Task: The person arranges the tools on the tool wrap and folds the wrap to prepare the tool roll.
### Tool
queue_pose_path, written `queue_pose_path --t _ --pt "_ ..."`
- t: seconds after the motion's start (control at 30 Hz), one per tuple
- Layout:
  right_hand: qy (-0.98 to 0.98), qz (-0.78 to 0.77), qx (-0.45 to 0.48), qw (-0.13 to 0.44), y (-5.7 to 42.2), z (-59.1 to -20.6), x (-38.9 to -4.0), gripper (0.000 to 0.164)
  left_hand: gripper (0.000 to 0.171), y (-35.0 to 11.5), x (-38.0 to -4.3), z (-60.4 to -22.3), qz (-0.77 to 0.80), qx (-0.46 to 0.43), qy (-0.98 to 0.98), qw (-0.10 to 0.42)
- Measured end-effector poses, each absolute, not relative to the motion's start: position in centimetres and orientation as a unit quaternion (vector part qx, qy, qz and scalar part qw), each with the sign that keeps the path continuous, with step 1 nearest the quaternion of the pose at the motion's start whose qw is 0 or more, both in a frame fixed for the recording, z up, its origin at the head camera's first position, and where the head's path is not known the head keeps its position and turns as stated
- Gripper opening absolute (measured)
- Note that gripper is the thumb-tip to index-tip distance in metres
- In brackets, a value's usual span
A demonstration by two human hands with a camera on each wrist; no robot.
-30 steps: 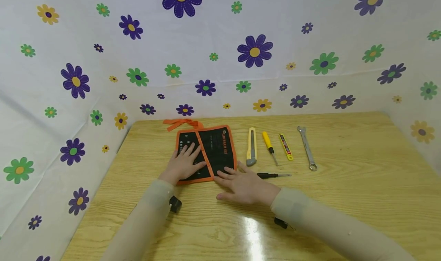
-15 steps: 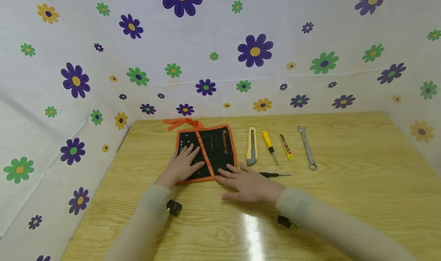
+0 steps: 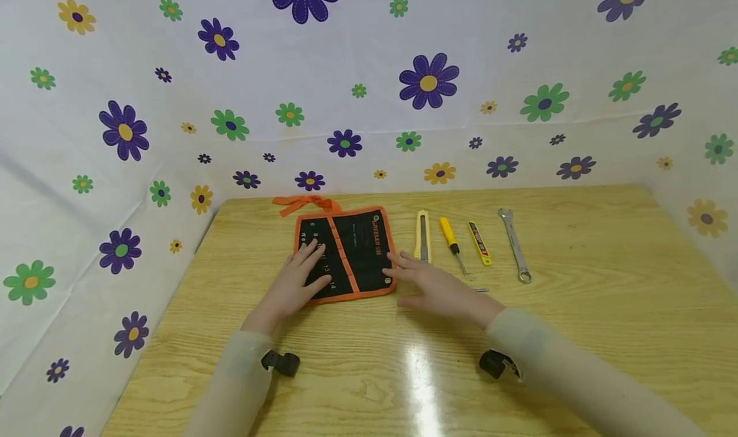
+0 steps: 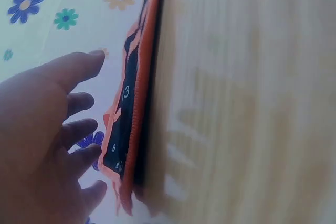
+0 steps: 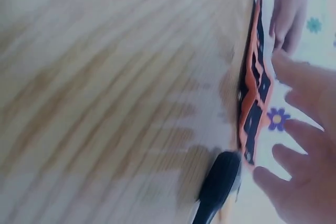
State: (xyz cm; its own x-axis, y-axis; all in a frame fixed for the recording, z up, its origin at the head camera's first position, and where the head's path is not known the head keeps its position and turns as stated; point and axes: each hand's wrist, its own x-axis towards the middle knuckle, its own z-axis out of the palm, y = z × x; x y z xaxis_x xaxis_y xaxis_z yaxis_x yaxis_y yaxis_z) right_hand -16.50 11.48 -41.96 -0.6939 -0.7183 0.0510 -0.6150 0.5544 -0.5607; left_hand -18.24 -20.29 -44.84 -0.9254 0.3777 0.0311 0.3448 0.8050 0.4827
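Note:
A black tool pouch with orange edging [image 3: 362,248] lies spread flat on the table, size numbers showing on its left panel. My left hand [image 3: 291,286] is over that panel, fingers spread and holding nothing; the left wrist view has its fingers beside the pouch [image 4: 126,103]. At the pouch's lower right corner is my right hand [image 3: 441,289], its fingers extended and spread. Beneath it in the head view, the black screwdriver is mostly hidden; its handle [image 5: 220,174] shows in the right wrist view. The lower end of a yellow utility knife [image 3: 423,235] is covered by this hand too.
Right of the knife lie a yellow-handled screwdriver [image 3: 448,234], a small yellow blade case [image 3: 480,243] and a combination wrench [image 3: 515,245]. An orange tie strap [image 3: 305,202] trails from the pouch's top. Flower-printed cloth [image 3: 369,59] hangs behind and beside the wooden table [image 3: 582,334].
My right hand has shifted right, off most of the pouch, and now covers the black screwdriver's handle. The left hand has drawn back slightly toward me. The pouch stays where it was.

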Motion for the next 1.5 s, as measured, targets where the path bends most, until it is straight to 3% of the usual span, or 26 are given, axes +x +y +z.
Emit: queue_pose_path --t 0.4,0.77,1.1,1.5 --pt "0.89 -0.4 -0.219 0.007 13.5 -42.9 -19.1 0.045 0.067 -21.5 -16.3 -46.0 0.363 0.155 0.919 0.014" --pt "0.882 -0.461 -0.087 0.052 13.7 -43.8 -20.3 0.053 0.065 -22.0 -15.9 -47.0 0.409 0.134 0.903 0.018" --pt "0.915 -0.395 -0.077 0.042 12.3 -43.9 -20.9 0.067 0.063 -22.2 -15.6 -47.9 0.44 0.127 0.889 0.004" --pt "0.928 -0.348 -0.132 0.026 12.3 -44.0 -21.3 0.052 0.064 -22.3 -15.6 -47.9 0.44 0.117 0.89 0.007"
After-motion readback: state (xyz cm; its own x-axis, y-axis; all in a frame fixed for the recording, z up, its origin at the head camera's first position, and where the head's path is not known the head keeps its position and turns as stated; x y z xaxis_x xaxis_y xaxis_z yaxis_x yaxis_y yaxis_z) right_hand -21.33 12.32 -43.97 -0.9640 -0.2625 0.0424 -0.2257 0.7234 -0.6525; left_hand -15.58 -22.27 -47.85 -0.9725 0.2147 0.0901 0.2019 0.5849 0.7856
